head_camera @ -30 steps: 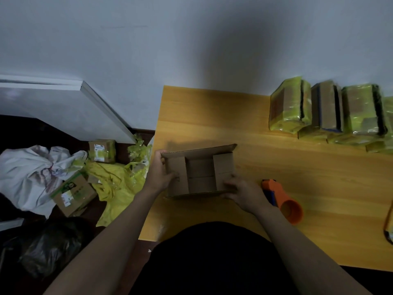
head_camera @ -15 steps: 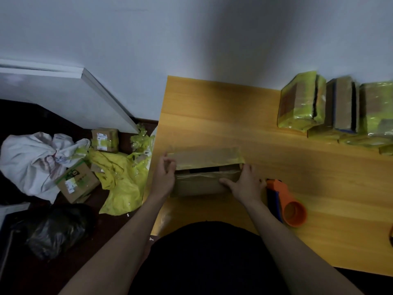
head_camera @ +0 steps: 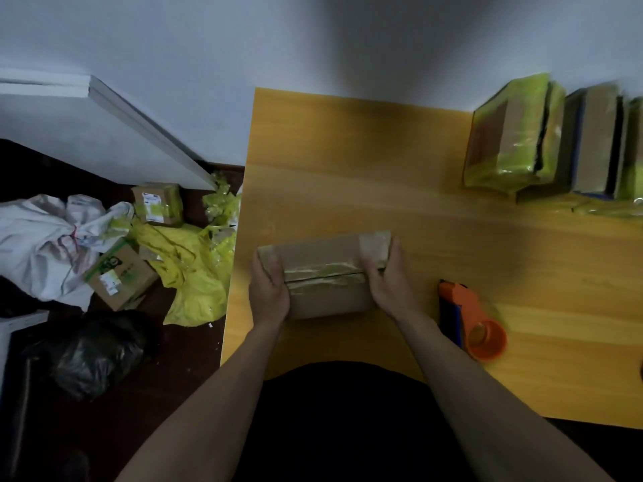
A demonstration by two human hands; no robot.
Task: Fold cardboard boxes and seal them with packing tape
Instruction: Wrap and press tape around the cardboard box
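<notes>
I stand at a yellow wooden table (head_camera: 348,168) pushed against a pale wall (head_camera: 313,36). The cardboard box (head_camera: 327,273) sits near the table's left front corner, flaps folded shut, old tape along the seam. My left hand (head_camera: 268,290) grips its left end, thumb on top; my right hand (head_camera: 389,283) grips the right end the same way. The orange tape dispenser (head_camera: 473,321) lies just right of my right wrist. Wrapped parcels (head_camera: 515,133) line the far right edge by the wall. The middle of the table is bare wood. Left of the table edge, the floor holds yellow plastic (head_camera: 195,273), small boxes (head_camera: 118,276) and a black bag (head_camera: 94,353).
</notes>
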